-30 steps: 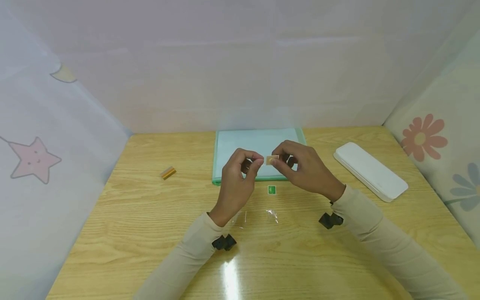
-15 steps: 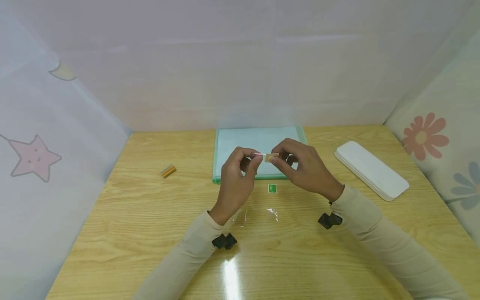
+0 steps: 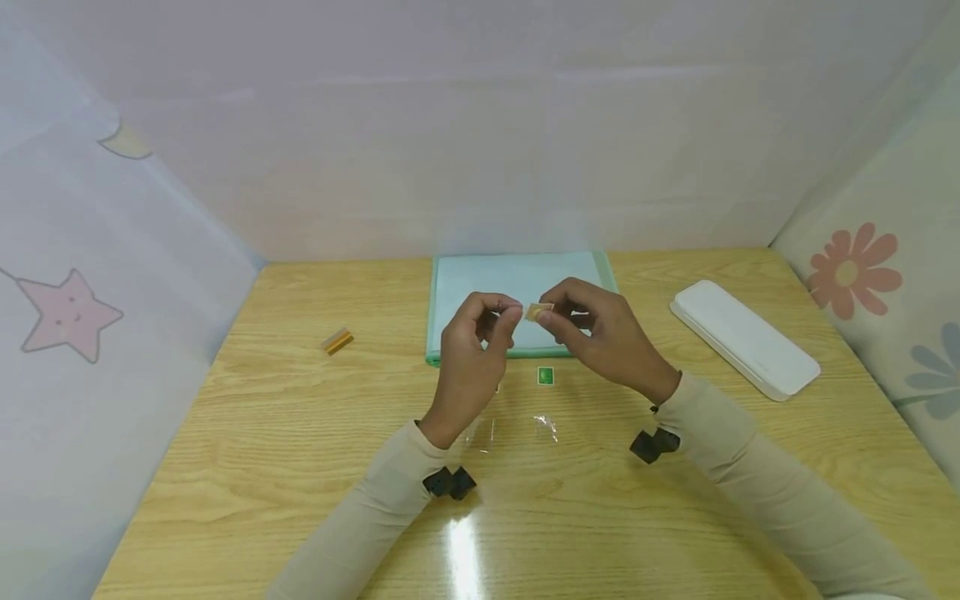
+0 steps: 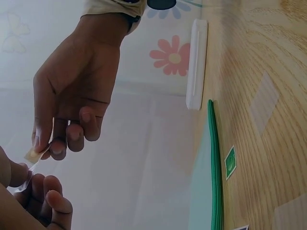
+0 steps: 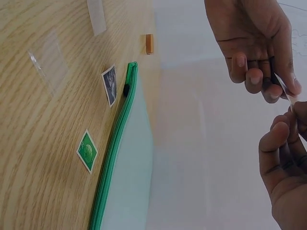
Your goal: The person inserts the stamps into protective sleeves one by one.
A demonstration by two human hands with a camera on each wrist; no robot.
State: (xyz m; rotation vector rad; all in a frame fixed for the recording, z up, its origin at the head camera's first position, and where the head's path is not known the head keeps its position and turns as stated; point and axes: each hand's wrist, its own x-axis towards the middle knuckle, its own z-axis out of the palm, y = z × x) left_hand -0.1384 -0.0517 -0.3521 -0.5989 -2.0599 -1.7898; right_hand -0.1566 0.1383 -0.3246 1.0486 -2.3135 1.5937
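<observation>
Both hands are raised above the table in front of the green pouch (image 3: 465, 287). My right hand (image 3: 547, 321) pinches a small tan stamp (image 3: 538, 312) between thumb and forefinger; it shows again in the left wrist view (image 4: 32, 155). My left hand (image 3: 510, 317) pinches a thin clear film (image 5: 288, 93) that reaches to the stamp. The fingertips of the two hands almost meet. Below them on the wood lie a green stamp (image 3: 545, 376), a dark stamp (image 5: 110, 85) and two clear sleeves (image 3: 480, 433).
A white oblong case (image 3: 742, 337) lies at the right of the wooden table (image 3: 300, 433). A small orange-brown block (image 3: 337, 341) sits at the left. Pale cloth walls with star and flower prints close in the table on three sides.
Both hands have risen slightly and drawn a little closer. The tan stamp has tilted between the fingers. The holds have not changed, and the things on the table lie as before.
</observation>
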